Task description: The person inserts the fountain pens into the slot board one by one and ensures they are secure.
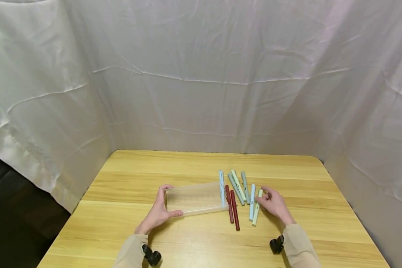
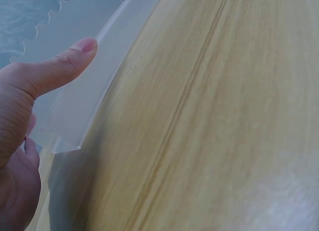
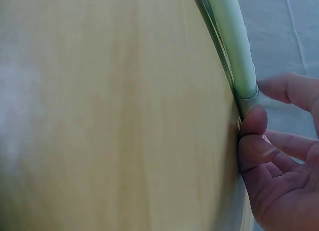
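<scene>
My left hand (image 1: 159, 212) grips the left end of a translucent plastic tray (image 1: 201, 212), thumb on the near wall. In the left wrist view a scalloped edge (image 2: 50, 17) shows inside the tray. A light blue capped pen (image 1: 222, 190) lies across the tray's right end. At the right, my right hand (image 1: 274, 204) pinches the upper end of a light green pen (image 1: 255, 219) lying slanted on the table. In the right wrist view the thumb partly hides the end of that green pen (image 3: 234, 47). Another light blue pen (image 1: 252, 208) lies just left of it.
Two dark red pens (image 1: 235, 210) lie by the tray's right end. Behind them are two grey-green pens (image 1: 244, 182) and another light green pen (image 1: 238, 184). The wooden table (image 1: 201, 245) is bounded by pale curtains (image 1: 201, 111) at the back and sides.
</scene>
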Demonstrator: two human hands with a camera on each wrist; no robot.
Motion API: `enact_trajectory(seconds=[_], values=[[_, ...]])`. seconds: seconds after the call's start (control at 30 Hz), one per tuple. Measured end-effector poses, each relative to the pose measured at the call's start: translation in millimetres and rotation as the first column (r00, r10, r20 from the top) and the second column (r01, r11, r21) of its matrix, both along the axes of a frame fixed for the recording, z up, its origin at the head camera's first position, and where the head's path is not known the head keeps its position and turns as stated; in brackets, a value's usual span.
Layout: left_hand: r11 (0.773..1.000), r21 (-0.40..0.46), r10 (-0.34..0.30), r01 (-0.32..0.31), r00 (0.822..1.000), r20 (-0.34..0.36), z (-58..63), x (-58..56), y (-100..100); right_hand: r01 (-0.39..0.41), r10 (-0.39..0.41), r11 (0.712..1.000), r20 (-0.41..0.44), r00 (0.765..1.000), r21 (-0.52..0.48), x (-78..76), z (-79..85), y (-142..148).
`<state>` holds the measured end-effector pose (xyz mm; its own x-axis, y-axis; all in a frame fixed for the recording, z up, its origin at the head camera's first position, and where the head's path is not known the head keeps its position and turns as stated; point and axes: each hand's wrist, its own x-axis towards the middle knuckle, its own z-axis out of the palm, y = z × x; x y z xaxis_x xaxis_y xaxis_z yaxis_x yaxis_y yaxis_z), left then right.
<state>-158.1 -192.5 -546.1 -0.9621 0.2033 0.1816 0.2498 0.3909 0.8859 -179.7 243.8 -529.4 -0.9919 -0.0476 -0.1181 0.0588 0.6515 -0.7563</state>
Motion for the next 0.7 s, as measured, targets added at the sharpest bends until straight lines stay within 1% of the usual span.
enact_trajectory(seconds=[0.23,0.4,0.5,0.7], values=[[1.000,-0.006,0.000,0.000,1.000,-0.022,-1.1,-0.2,0.0,-0.025,0.025,0.999,0.009,1.000,0.036,0.1,1.3,-0.5],[1.000,0.003,-0.001,0.001,1.000,-0.011,-0.7,0.1,0.0,-0.040,0.039,0.997,0.004,0.999,0.069,0.4,3.7,-1.5],[1.000,0.011,0.002,-0.002,1.000,-0.002,-0.4,0.1,-0.1,-0.034,0.034,0.998,0.010,0.999,0.061,0.2,4.2,-2.1],[1.000,0.008,0.004,-0.004,1.000,0.003,0.1,0.0,-0.3,0.001,-0.001,1.000,0.039,0.999,0.009,0.1,3.4,-3.0]])
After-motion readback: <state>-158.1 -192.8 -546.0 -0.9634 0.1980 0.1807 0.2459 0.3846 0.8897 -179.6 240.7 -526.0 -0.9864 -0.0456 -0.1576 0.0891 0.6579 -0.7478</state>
